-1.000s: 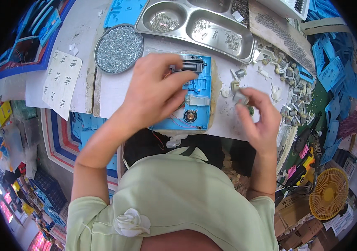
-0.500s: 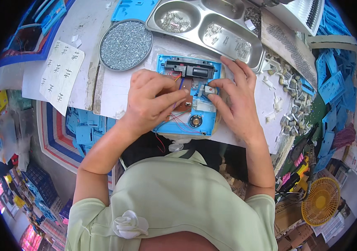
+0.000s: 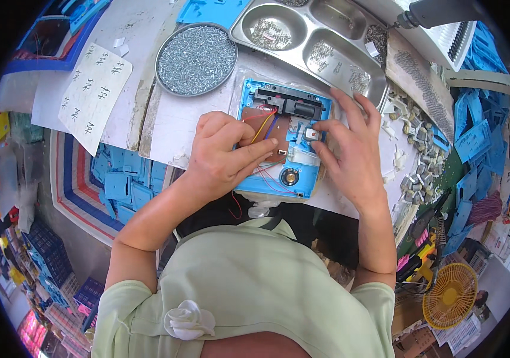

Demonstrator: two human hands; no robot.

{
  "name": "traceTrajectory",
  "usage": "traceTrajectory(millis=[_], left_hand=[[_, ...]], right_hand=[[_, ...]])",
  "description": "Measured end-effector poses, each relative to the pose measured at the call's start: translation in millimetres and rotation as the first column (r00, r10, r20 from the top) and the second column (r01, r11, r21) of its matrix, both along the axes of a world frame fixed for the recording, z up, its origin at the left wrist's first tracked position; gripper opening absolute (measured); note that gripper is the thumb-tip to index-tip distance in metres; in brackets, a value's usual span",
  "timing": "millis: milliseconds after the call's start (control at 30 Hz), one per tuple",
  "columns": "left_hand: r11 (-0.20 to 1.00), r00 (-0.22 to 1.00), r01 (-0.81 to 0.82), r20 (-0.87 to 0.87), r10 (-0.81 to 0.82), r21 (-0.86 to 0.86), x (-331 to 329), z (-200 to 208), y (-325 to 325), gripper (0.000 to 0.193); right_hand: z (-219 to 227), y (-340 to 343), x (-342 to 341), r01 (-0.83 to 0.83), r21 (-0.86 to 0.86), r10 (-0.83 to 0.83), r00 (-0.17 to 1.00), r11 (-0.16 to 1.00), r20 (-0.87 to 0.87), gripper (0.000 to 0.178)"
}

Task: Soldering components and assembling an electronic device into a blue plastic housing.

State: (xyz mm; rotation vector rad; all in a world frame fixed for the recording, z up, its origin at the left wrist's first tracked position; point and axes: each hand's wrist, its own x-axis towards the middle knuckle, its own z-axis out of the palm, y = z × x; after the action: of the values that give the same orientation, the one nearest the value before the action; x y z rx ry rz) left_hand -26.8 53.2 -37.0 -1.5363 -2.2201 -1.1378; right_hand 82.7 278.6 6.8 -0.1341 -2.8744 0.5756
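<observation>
An open blue plastic casing [image 3: 300, 185] lies on the table before me. Inside it are a brown circuit board [image 3: 271, 136], red, yellow and blue wires, a black mechanism [image 3: 290, 105] and a small round speaker [image 3: 289, 176]. The fingers of my left hand [image 3: 225, 149] are drawn together at the board, their tips on its surface; part of the grip is hidden. With thumb and forefinger, my right hand [image 3: 353, 152] pinches a small silver motor [image 3: 311, 134] in the casing's right side, its other fingers spread above the edge.
A round tray of screws [image 3: 196, 59] sits beyond the casing, beside a steel compartment tray [image 3: 350, 67] holding small metal parts. Loose motors and white pieces [image 3: 413, 161] lie at right. A power tool [image 3: 440, 13] hangs at top right. A marked paper sheet [image 3: 95, 95] lies at left.
The view has shifted, so the table things appear farther right. My left hand has drawn back slightly from the board, baring more of the wires. My right hand stays at the motor.
</observation>
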Motion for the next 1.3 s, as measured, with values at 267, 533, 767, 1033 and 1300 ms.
traceTrajectory(millis=[267,533,767,1033,1300], left_hand=[[0.999,0.999,0.035,0.021,-0.035,0.024,-1,-1,1,0.036],[0.998,0.998,0.042,0.047,-0.044,0.046,-2,-4,-5,0.031],[0.993,0.976,0.025,0.21,-0.049,0.114,-9,2,-9,0.043],[0.997,0.995,0.037,0.089,-0.043,0.064,-24,-2,17,0.029],[0.947,0.96,-0.255,0.171,0.223,0.193,-14,7,4,0.032]], right_hand=[[0,-28,-52,-0.319,0.058,0.324,0.917,0.946,-0.231,0.017],[-7,-19,-49,-0.35,0.06,0.352,0.893,0.935,-0.28,0.011],[-14,-18,-47,-0.316,0.122,0.339,0.873,0.941,-0.352,0.016],[-22,-17,-28,-0.203,0.078,0.217,0.886,0.976,-0.41,0.034],[-29,-12,-15,-0.192,0.023,0.183,0.886,0.981,-0.427,0.032]])
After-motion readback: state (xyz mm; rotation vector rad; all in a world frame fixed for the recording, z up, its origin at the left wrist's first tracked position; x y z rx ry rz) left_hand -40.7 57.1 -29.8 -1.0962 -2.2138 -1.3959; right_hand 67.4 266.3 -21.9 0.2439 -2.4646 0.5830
